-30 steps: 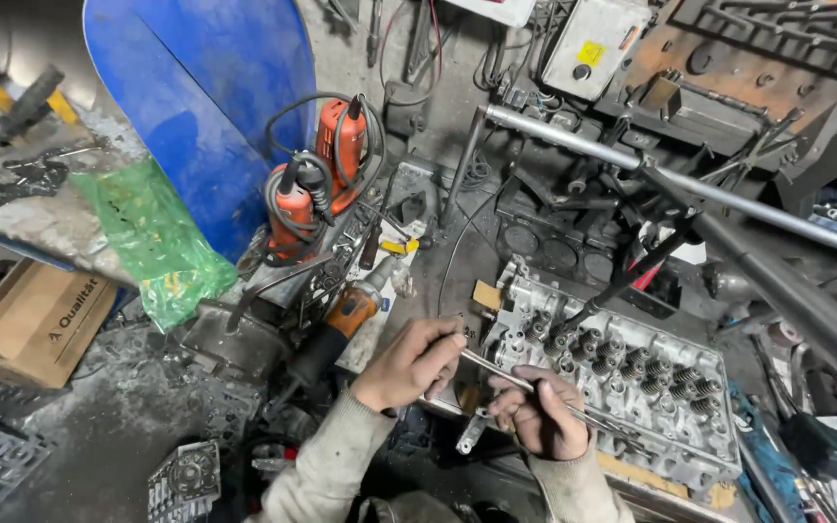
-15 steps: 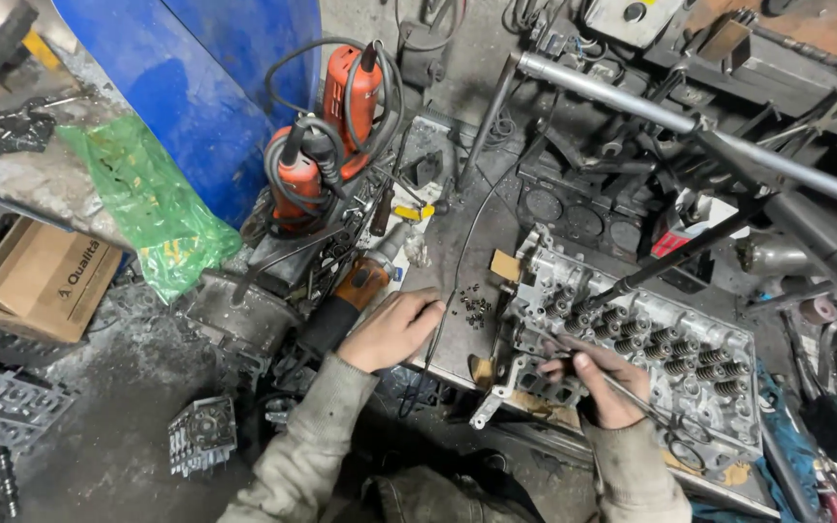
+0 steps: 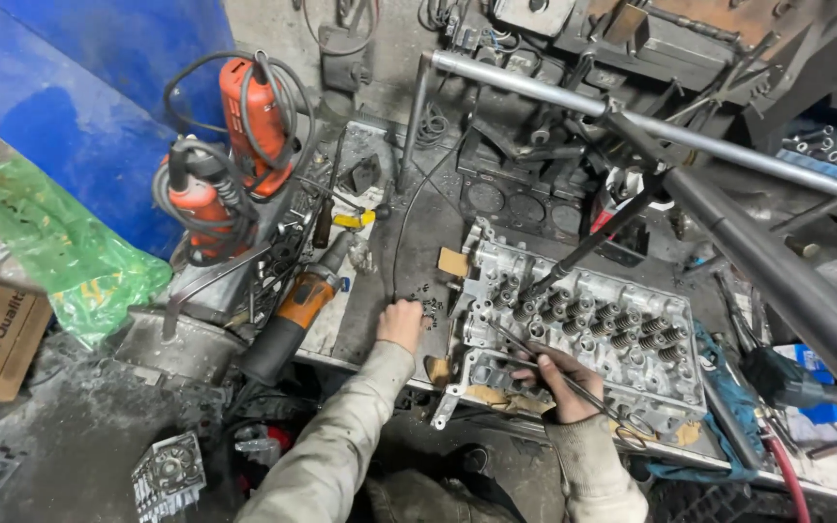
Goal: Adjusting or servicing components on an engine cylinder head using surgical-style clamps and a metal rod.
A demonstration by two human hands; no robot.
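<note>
Pinching small dark parts (image 3: pixel 428 307) on the table (image 3: pixel 370 320) with left hand (image 3: pixel 401 322); right hand (image 3: pixel 562 380) clasping long pliers (image 3: pixel 544 373), axis toward 10 o'clock over cylinder head (image 3: pixel 583 329).

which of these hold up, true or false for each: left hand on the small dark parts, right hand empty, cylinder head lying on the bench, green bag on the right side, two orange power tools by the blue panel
1. The left hand rests on the small dark metal parts on the steel bench top. True.
2. The right hand is empty. False: its grip is closed on long thin metal tweezers.
3. The grey metal cylinder head with valve springs lies on the bench. True.
4. The crumpled green plastic bag is on the right side. False: it is at the left, below the blue panel.
5. Two orange corded power tools stand by the blue panel. True.
</note>
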